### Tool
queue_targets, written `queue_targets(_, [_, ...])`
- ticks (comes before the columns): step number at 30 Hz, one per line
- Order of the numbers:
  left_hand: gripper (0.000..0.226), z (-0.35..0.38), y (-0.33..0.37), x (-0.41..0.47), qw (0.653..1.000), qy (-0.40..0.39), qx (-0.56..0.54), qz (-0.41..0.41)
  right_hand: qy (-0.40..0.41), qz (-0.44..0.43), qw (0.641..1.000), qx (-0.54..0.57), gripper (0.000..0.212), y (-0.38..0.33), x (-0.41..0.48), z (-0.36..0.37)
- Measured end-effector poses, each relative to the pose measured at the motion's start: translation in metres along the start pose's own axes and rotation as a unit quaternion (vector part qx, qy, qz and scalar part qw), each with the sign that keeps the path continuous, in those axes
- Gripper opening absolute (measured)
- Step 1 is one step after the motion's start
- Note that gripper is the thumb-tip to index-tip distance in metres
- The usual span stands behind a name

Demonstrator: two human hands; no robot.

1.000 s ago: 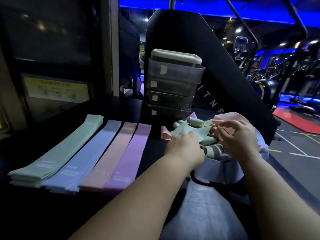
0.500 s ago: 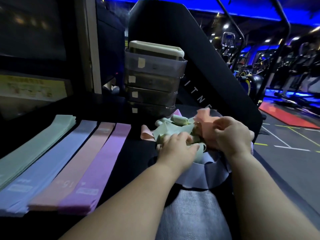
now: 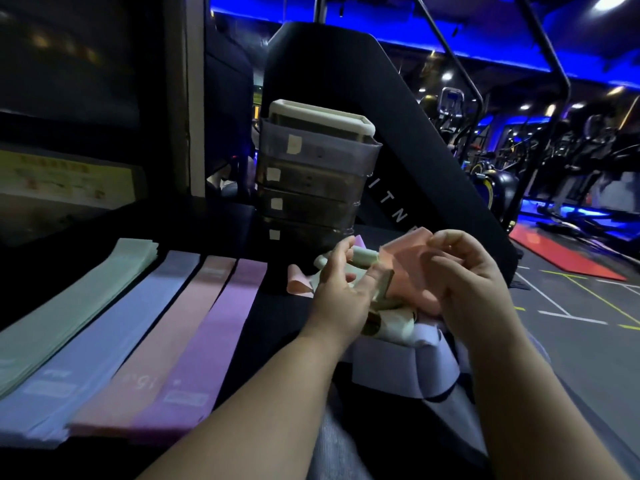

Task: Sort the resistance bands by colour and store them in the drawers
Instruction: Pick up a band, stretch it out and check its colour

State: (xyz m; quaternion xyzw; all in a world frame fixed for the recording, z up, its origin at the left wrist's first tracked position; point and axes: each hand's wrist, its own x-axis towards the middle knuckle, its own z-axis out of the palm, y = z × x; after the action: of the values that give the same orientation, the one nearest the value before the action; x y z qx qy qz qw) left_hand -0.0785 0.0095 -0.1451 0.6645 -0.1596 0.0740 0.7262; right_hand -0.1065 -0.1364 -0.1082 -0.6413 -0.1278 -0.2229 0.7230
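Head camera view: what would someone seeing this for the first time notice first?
Four flat stacks lie side by side at the left: green stack, blue stack, pink stack, purple stack. At centre right, the right hand grips a pink band above a heap of loose bands, the left hand beside it. Behind stands the drawer tower.
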Motion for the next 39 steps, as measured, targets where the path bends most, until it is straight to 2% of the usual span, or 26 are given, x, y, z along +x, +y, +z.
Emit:
queue_targets(2, [0.049, 0.0, -0.001, 0.002, 0.999, -0.023, -0.035, 0.005, -0.038, 0.026, 0.998, 0.052, 0.026, -0.001, 0.0, 0.004])
queue_targets(5, [0.038, 0.002, -0.002, 0.004, 0.995, -0.048, -0.087, -0.013, -0.073, 0.055, 0.993, 0.077, 0.022, 0.001, 0.001, 0.009])
queue_targets(7, [0.019, 0.003, -0.002, 0.005, 0.994, -0.046, -0.09, -0.034, -0.058, 0.068, 0.993, 0.073, 0.025, 0.005, 0.002, 0.01])
queue_targets(11, [0.011, 0.005, -0.005, 0.007, 0.995, -0.034, -0.084, -0.05, -0.034, 0.077, 0.996, 0.039, 0.034, 0.007, 0.003, 0.009])
queue_targets(15, [0.007, 0.003, 0.0, 0.006, 0.998, 0.023, -0.063, -0.009, 0.009, 0.051, 0.997, -0.057, 0.032, 0.012, 0.004, 0.006])
queue_targets(18, [0.006, -0.002, 0.002, 0.009, 0.994, 0.075, -0.075, 0.0, 0.043, 0.033, 0.995, -0.086, 0.033, 0.015, 0.005, 0.004])
queue_targets(21, [0.019, -0.007, 0.0, 0.014, 0.99, 0.118, -0.071, 0.009, 0.062, 0.011, 0.989, -0.132, 0.032, 0.017, 0.008, -0.001])
queue_targets(23, [0.015, -0.011, 0.006, 0.013, 0.982, 0.159, -0.097, 0.027, 0.038, -0.002, 0.988, -0.149, 0.038, 0.016, 0.008, -0.003])
queue_targets(26, [0.017, -0.017, 0.011, 0.015, 0.972, 0.19, -0.137, 0.017, -0.04, 0.003, 0.987, -0.154, 0.061, 0.019, 0.007, -0.005])
queue_targets(28, [0.015, -0.019, 0.014, 0.013, 0.972, 0.18, -0.15, -0.004, -0.091, 0.01, 0.98, -0.177, 0.069, 0.024, 0.006, -0.003])
queue_targets(31, [0.019, -0.015, 0.017, 0.009, 0.982, 0.118, -0.148, -0.024, -0.142, -0.008, 0.967, -0.209, 0.071, 0.028, 0.002, 0.007])
queue_targets(34, [0.029, -0.011, 0.017, 0.006, 0.989, 0.063, -0.134, -0.027, -0.155, -0.049, 0.962, -0.219, 0.043, 0.026, 0.0, 0.018])
queue_targets(36, [0.041, -0.012, 0.014, 0.008, 0.991, 0.064, -0.116, -0.027, -0.157, -0.048, 0.964, -0.211, 0.022, 0.027, 0.001, 0.018])
queue_targets(39, [0.049, -0.012, 0.014, 0.008, 0.989, 0.082, -0.117, -0.046, -0.112, -0.01, 0.984, -0.138, 0.015, 0.026, 0.003, 0.013])
